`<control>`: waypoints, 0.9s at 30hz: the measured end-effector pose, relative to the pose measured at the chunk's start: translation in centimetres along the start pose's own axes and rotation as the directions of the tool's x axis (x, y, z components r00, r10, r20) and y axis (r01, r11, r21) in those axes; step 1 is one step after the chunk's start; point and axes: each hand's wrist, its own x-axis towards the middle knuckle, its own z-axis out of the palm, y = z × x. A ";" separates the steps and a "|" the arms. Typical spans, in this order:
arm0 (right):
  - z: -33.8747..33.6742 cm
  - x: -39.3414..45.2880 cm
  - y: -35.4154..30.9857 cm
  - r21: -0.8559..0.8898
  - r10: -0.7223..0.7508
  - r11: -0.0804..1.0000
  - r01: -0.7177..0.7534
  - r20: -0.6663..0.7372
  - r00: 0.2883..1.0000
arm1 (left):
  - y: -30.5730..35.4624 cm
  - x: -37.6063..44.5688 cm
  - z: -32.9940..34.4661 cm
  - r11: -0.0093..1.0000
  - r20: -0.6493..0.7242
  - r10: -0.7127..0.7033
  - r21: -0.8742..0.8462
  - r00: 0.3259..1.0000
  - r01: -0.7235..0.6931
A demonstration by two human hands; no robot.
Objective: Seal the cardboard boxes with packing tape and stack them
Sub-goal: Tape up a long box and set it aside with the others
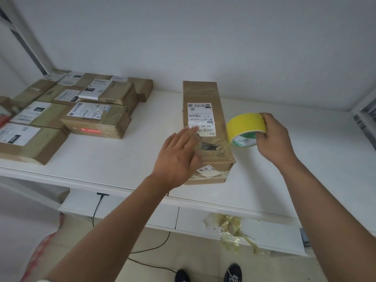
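Tape roll [246, 127], yellow, sits gripped in the right hand [273, 139] just beside a long cardboard box [205, 119] lying on the white table [284, 169]. Left hand [178, 155] spreads flat over the box's near end. More boxes [95, 119] are stacked at left.

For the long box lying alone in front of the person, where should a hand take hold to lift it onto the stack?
Judging by its pose, grip the long box across its narrow width near the middle, coming from above, thumb on one long side and fingers on the other. It lies flat and both long sides are free; the left hand already hovers open over its near end.
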 end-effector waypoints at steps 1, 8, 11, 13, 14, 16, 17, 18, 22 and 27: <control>-0.1 0.0 -0.2 -0.028 -0.014 0.999 0.014 -0.003 1.000 | 0.1 0.1 -0.1 1.000 -0.014 0.026 0.015 1.000 -0.026; -0.8 -0.1 -1.6 -0.241 -0.183 0.957 0.164 -0.059 0.981 | -0.1 0.2 -0.1 0.999 -0.041 0.051 0.011 0.998 -0.051; -1.1 0.0 -2.1 -0.300 -0.258 0.927 0.227 -0.070 0.963 | -0.1 0.3 -0.2 0.997 -0.029 0.070 0.025 0.997 -0.069; -1.1 0.0 -2.4 -0.313 -0.292 0.915 0.256 -0.073 0.954 | -0.1 0.6 -0.4 0.997 -0.029 0.075 0.036 0.997 -0.074; -1.1 0.0 -2.6 -0.322 -0.305 0.908 0.267 -0.074 0.949 | -0.1 0.6 -0.4 0.996 -0.027 0.078 0.042 0.997 -0.077; -1.0 0.1 -2.9 -0.344 -0.322 0.896 0.279 -0.072 0.944 | -0.1 0.7 -0.4 0.993 -0.012 0.098 0.062 0.995 -0.097; -0.9 0.2 -3.0 -0.353 -0.322 0.893 0.279 -0.068 0.944 | -0.2 0.9 -0.5 0.991 0.002 0.115 0.071 0.993 -0.115; -0.8 0.2 -3.0 -0.360 -0.318 0.891 0.276 -0.062 0.946 | -0.3 1.1 -0.6 0.989 0.021 0.131 0.071 0.991 -0.133; -0.5 0.2 -2.9 -0.367 -0.315 0.887 0.280 -0.040 0.948 | 0.0 2.0 -1.7 0.989 0.152 0.125 0.056 0.980 -0.135; -0.6 0.2 -2.8 -0.353 -0.301 0.896 0.270 -0.035 0.953 | 1.3 2.3 -1.7 0.979 0.197 0.133 0.127 0.971 -0.160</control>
